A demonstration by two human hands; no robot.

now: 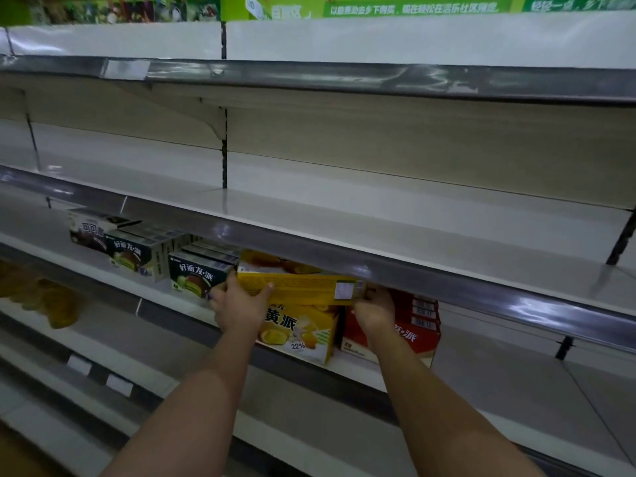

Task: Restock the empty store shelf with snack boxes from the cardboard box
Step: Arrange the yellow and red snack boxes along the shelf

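The shelf [344,371] I'm stocking runs under a grey rail, with dark snack boxes [196,277] at its left and a red box [418,333] at the right. Between them stands a yellow box [303,333], and above it I hold another yellow snack box [303,287] tilted. My left hand [237,304] grips its left end with curled fingers, and my right hand [375,309] pinches its right end.

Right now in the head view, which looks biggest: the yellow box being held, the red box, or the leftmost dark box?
1. Held yellow box
2. Red box, partly hidden
3. Leftmost dark box, though farther away
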